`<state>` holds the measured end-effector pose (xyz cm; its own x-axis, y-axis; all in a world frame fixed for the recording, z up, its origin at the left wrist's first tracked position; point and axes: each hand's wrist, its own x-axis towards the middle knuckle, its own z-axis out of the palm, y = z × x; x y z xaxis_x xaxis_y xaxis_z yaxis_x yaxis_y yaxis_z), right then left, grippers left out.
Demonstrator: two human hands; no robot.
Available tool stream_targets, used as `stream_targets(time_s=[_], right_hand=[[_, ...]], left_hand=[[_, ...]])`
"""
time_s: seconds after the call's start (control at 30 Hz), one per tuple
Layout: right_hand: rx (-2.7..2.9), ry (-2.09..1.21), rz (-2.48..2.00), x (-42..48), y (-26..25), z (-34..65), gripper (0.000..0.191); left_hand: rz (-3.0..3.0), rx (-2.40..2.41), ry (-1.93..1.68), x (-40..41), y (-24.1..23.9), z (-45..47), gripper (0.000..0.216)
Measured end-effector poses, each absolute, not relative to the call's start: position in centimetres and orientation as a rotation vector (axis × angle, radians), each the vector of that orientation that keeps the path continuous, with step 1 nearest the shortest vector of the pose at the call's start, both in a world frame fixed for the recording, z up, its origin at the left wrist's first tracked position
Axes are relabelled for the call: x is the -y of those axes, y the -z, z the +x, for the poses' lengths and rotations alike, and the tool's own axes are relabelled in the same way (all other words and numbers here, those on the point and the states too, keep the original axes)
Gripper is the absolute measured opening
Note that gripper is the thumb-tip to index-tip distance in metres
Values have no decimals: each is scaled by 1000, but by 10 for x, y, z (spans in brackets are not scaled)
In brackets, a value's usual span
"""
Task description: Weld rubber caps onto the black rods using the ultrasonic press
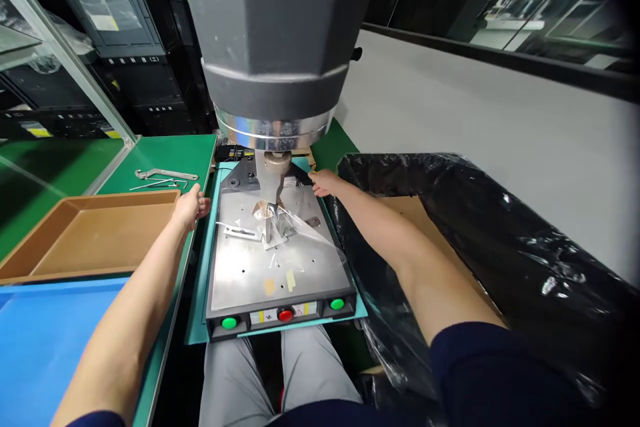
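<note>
My left hand (pixel 191 207) is over the gap between the green side table and the press, its fingers loosely curled and apart, with nothing seen in it. On the far right side of the press, my right hand (pixel 325 183) has its fingers closed near the edge of the metal plate; what they hold, if anything, I cannot make out. Between my hands, the press's metal horn (pixel 273 180) comes down to a small fixture (pixel 275 230) with clear plastic film around it. The fixture is on the metal base plate (pixel 285 273).
Green buttons (pixel 229 323) and a red button (pixel 285 315) line the press's front. At left are a brown tray (pixel 100 199), a blue tray (pixel 45 347) and wrenches (pixel 167 175). A box lined with black plastic (pixel 540 240) stands at right. The grey press head (pixel 280 20) hangs overhead.
</note>
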<state>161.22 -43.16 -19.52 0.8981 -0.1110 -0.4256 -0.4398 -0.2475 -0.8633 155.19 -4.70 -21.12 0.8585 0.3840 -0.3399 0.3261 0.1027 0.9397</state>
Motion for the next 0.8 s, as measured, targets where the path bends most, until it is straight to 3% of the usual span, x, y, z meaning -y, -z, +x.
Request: stream_targets(time_s=[0.17,0.3,0.4,0.47,0.53,0.67,0.8], right_hand=[[-451,-818,-2065,436,214,1540,51],[-441,-922,-1883,421,215,1495,63],[-428,-924,-1581,406,213,1473,55],[-441,-816,-1400,399,210,1464,33],[-459,-623,-1314,397,206,1460,9],[-407,-247,-1311,404,196,1461,23],[-299,39,-1404,410,190,1463,20]], left_hand=[[1395,-376,175,63,216,1478,60],[1379,-174,159,85,211,1457,77],[1364,-83,76,96,205,1451,95],[1346,-68,14,99,200,1448,100],[1317,-76,-43,100,194,1447,96],[1309,-75,-141,98,186,1447,65],[1469,-89,-187,95,187,1449,42]])
